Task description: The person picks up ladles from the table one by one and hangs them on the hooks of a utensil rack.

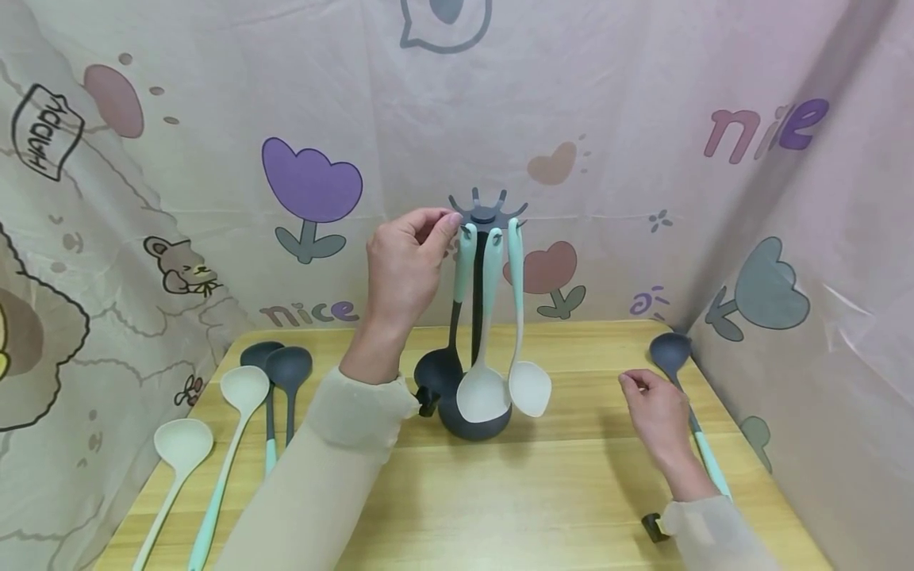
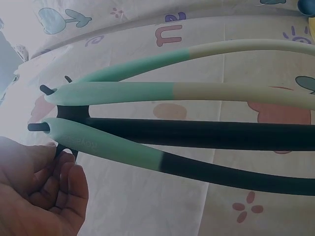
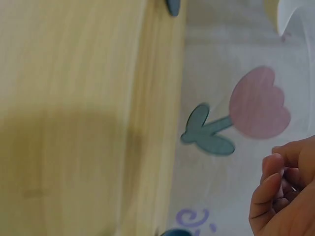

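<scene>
A dark utensil rack (image 1: pixel 483 214) with a ring of hooks stands on a dark round base. Three utensils with mint-green handles hang from it: a dark ladle (image 1: pixel 437 371), a white ladle (image 1: pixel 484 396) and a white turner-like utensil (image 1: pixel 530 388). My left hand (image 1: pixel 407 262) is at the rack's left side, thumb and fingers pinching one of its dark hooks beside the dark ladle's handle (image 2: pixel 108 147). Over the table's right side, my right hand (image 1: pixel 657 416) hovers with loosely curled fingers and holds nothing. It partly covers a dark spoon (image 1: pixel 670 353) in the head view.
On the left of the wooden table (image 1: pixel 557 507) lie two white ladles, one nearer the edge (image 1: pixel 183 444) and one beside it (image 1: pixel 244 388), plus two dark spoons, the front one (image 1: pixel 289 369) overlapping the other. A printed curtain (image 1: pixel 607 71) encloses the back and sides.
</scene>
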Demonstrator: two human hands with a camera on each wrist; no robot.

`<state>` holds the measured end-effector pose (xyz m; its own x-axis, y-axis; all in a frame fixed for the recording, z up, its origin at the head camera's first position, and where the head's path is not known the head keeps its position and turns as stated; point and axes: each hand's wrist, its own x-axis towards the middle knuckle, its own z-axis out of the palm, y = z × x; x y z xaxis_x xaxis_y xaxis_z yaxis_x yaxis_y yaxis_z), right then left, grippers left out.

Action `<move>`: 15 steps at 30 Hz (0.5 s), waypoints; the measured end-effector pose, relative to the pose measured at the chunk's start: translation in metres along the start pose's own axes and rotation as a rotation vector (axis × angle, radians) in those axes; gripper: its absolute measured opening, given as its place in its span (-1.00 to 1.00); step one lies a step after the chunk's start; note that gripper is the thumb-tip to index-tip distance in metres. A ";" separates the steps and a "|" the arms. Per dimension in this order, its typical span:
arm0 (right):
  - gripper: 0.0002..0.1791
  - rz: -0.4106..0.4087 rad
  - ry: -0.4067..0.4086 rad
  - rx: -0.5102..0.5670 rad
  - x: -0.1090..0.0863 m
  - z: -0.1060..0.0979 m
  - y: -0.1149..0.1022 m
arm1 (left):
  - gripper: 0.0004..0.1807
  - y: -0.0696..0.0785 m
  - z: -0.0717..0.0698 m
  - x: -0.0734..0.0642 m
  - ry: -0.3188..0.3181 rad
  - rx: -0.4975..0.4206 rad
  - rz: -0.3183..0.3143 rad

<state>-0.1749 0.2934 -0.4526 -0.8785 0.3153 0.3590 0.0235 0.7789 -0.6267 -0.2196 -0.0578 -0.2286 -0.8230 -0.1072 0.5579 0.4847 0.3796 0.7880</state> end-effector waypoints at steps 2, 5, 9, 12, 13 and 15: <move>-0.74 -0.005 -0.016 -0.049 0.000 -0.003 0.010 | -0.72 0.000 0.000 0.000 -0.002 0.002 -0.001; -0.74 -0.010 -0.053 -0.136 0.002 -0.008 0.025 | -0.72 0.000 0.000 0.000 -0.002 0.006 -0.001; -0.69 0.033 -0.126 -0.251 0.004 -0.017 0.044 | -0.72 0.000 -0.001 0.001 -0.007 0.011 0.001; -0.66 0.109 -0.191 -0.313 0.007 -0.026 0.055 | -0.72 0.001 -0.001 0.001 -0.009 0.015 0.004; -0.65 0.131 -0.211 -0.333 0.008 -0.029 0.058 | -0.72 0.001 -0.001 0.001 -0.011 0.014 0.004; -0.66 0.169 -0.237 -0.360 0.010 -0.035 0.064 | -0.72 0.001 -0.001 0.001 -0.013 0.014 0.003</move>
<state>-0.1653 0.3654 -0.4654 -0.9321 0.3539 0.0777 0.3031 0.8791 -0.3679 -0.2193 -0.0585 -0.2267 -0.8254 -0.0944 0.5566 0.4827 0.3931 0.7826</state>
